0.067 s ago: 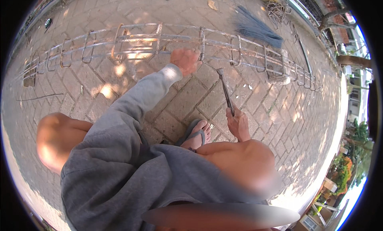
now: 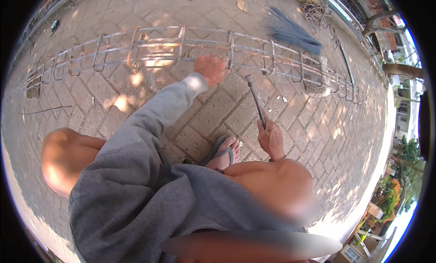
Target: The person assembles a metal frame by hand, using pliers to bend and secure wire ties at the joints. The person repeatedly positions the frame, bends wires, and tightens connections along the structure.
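Note:
A long cage of steel rebar (image 2: 156, 43), with rectangular stirrups along it, lies across the paving in front of me. My left hand (image 2: 210, 69) is closed at the cage's near lower bar, its fingertips against a stirrup (image 2: 231, 47) right of the middle. Anything thin pinched in those fingers is hidden. Lower and to the right, my right hand (image 2: 271, 138) is wrapped round the handles of long steel pincers (image 2: 256, 99). Their head points up toward that stirrup but stays a short way off it.
A fanned bundle of blue-grey tie wire (image 2: 295, 31) lies beyond the cage on the right, near a tangle of bent rods (image 2: 316, 12). A block (image 2: 316, 77) sits under the cage's right part. A thin rod (image 2: 45, 111) lies at left. My sandalled foot (image 2: 222, 153) is between my hands.
My right hand and the pincers have shifted slightly up and left, and the tool has turned a little, its handles now looking like one line. My left hand stays in place.

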`<action>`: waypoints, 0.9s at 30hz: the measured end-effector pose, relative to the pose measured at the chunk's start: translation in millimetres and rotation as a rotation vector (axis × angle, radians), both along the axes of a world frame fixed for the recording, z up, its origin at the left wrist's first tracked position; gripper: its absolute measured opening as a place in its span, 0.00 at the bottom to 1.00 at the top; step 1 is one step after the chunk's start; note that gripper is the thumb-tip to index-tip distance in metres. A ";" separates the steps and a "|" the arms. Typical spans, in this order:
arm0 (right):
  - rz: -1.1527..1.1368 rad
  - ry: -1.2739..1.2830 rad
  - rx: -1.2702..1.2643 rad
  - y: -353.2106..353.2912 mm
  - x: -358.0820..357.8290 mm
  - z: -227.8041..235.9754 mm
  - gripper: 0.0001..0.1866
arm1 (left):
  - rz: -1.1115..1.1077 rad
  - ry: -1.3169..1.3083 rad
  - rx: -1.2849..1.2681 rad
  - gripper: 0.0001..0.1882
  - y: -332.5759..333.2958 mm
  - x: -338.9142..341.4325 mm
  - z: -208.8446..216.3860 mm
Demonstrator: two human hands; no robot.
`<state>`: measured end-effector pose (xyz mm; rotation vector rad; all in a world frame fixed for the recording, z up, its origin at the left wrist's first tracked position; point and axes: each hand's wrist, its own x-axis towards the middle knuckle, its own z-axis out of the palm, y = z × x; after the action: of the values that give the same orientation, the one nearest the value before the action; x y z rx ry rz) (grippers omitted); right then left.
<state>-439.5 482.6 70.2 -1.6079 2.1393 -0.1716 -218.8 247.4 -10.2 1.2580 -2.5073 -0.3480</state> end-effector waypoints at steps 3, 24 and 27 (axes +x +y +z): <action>0.102 0.230 -0.092 -27.1 13.1 -0.9 0.33 | -0.014 0.005 -0.001 0.18 -6.5 -0.9 0.9; 0.213 0.111 0.046 -43.3 4.0 3.2 0.19 | -0.014 -0.047 0.034 0.11 -7.9 -2.4 3.4; 0.143 -0.358 0.109 -45.2 -1.4 4.0 0.22 | -0.016 -0.043 -0.034 0.13 -9.8 -0.9 -1.4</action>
<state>-440.9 437.5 74.1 -1.5291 1.7292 -0.2700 -219.7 237.7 -11.6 1.2462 -2.5494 -0.2831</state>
